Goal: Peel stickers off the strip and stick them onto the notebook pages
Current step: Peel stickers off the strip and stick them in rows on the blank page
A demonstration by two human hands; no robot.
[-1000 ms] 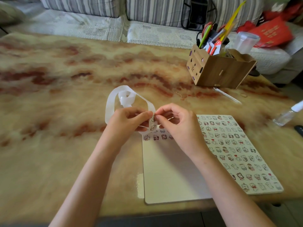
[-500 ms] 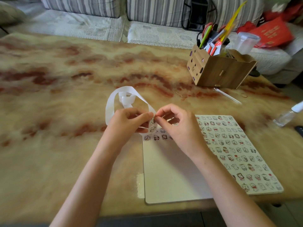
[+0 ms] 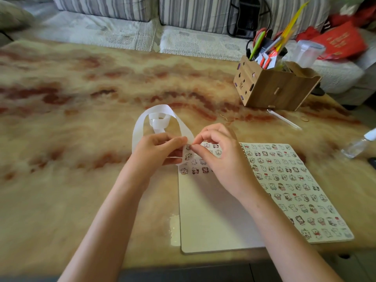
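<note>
Head view: left hand (image 3: 156,152) and right hand (image 3: 222,159) both pinch the sticker strip (image 3: 140,127) (looped, white) over the notebook (image 3: 213,220).

The table (image 3: 81,139) looks like glossy marbled stone. On it, the notebook (image 3: 213,220) has matt paper pages. The strip (image 3: 160,108) just beyond the notebook is smooth white paper. Farther behind, the box (image 3: 284,92) is matt wood and the sofa (image 3: 101,31) woven cloth.

I found the notebook (image 3: 213,220) lying open on the table (image 3: 81,98), near its front edge, right of centre. Above the notebook's far left corner, my left hand (image 3: 156,151) and right hand (image 3: 221,157) pinched the strip (image 3: 140,127), which looped behind them. A pen holder (image 3: 274,88) stood behind the notebook, a bottle (image 3: 358,145) to its right, and a sofa (image 3: 101,27) beyond the table.
</note>
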